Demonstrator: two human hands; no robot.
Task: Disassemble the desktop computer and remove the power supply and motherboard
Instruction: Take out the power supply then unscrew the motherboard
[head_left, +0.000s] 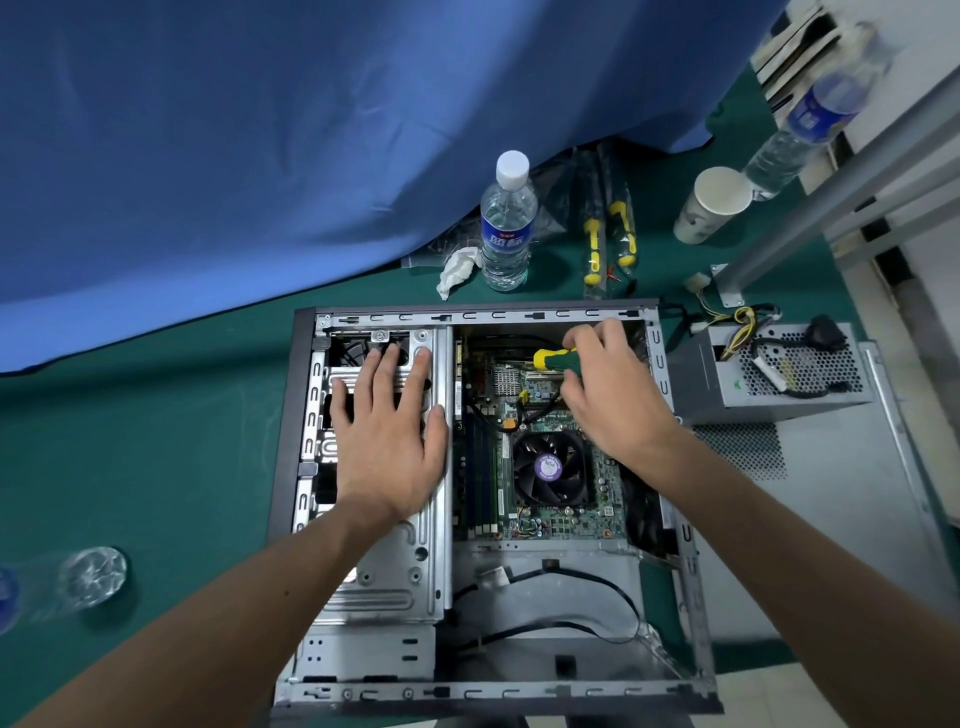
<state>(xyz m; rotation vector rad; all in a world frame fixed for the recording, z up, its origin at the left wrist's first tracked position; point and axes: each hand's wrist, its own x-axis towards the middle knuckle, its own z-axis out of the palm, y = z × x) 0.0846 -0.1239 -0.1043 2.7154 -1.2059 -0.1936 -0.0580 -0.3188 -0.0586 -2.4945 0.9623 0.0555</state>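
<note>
We're over a table with a green cover (130, 441), our landmark for everything else. A blue cloth (260, 130) drapes along its far edge, folds spilling onto the green and filling the whole back of the view. At the table's right edge a grey metal frame (810, 208) runs diagonally, its foot (727, 291) resting on the green. Beyond that frame, pale panels with dark gaps (800, 57); we can't tell what they are. Off the table's near right corner, light tiled floor (831, 696). Lighting is even and cool, shadows soft, source not visible.
</note>
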